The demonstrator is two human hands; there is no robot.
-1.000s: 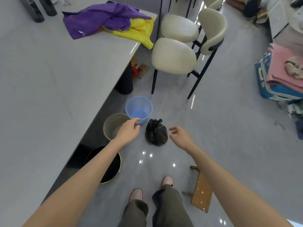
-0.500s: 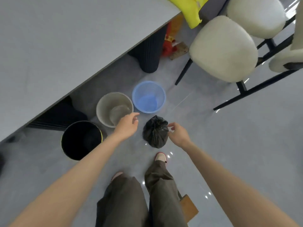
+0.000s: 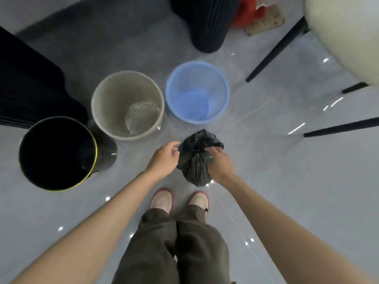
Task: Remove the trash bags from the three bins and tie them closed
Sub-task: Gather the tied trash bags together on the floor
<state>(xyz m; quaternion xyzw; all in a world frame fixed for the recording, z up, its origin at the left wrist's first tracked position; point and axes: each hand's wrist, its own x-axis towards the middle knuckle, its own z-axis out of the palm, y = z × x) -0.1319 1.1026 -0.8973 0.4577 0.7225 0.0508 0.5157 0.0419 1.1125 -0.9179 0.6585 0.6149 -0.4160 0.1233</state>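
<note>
We see black trash bag [image 3: 194,160] between our hands. Our right hand [image 3: 220,163] grips gathered neck; left hand [image 3: 164,158] just beside bag, fingers loosely curled, holding nothing. Half second earlier, right hand only neared bag; left hand stood farther off.

The right hand [image 3: 218,163] now grips the black bag [image 3: 194,160], and the left hand [image 3: 164,158] has drawn beside it.

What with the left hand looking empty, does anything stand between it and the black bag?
Nothing visible does. The left hand is close beside the black bag, no object between them. The right hand grips the bag's other side; the grey bin and blue bin stand beyond it, out of the way.
</note>
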